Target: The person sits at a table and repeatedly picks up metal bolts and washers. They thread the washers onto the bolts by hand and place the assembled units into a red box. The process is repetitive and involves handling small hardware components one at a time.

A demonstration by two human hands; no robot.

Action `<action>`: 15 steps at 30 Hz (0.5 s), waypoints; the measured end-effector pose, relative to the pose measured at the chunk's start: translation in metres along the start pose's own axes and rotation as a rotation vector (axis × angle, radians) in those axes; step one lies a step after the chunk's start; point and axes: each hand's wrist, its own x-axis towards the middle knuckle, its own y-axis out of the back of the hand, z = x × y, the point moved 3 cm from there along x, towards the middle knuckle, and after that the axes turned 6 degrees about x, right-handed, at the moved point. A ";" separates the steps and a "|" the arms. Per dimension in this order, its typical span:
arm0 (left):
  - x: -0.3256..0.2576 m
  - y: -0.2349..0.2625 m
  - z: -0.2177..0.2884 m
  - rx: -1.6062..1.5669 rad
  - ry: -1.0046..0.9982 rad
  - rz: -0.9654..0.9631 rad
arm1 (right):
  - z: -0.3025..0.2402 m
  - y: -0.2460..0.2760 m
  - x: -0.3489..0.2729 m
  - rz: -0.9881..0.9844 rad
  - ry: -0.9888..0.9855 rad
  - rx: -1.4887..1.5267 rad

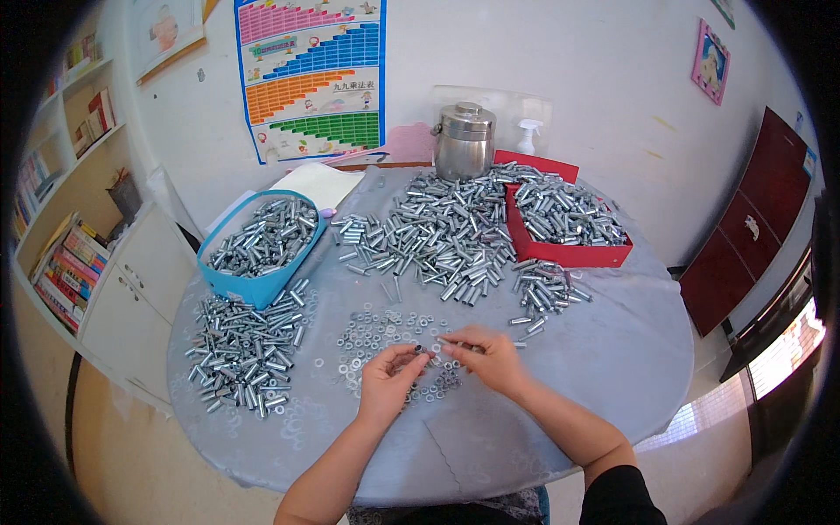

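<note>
My left hand (389, 381) is closed, with a small metal sleeve (418, 349) pinched between thumb and fingertips, its dark open end upward. Just to its right, my right hand (490, 359) has its thumb and fingers pressed together; a small shiny piece shows at the fingertips, too small to name. Both hands hover over loose washers and nuts (376, 332) scattered at the middle of the table. Past the right hand's edge, the end of a metal piece (521, 345) shows; whether it is held or lies on the cloth I cannot tell.
A blue bin (262, 289) of metal sleeves stands left, with a loose pile (245, 350) before it. A large heap (446, 227) lies at the back, beside a red box (573, 255) of similar parts. Behind stands a steel canister (465, 144). Grey cloth covers the round table (612, 350).
</note>
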 end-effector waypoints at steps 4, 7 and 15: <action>0.003 0.003 -0.004 0.193 -0.050 0.035 | -0.016 0.007 0.016 -0.022 0.152 -0.238; 0.001 0.000 0.003 0.312 -0.101 0.025 | -0.016 0.003 0.020 -0.116 0.195 -0.313; 0.000 0.000 0.003 0.503 -0.188 0.017 | -0.021 -0.005 0.014 -0.221 0.343 -0.417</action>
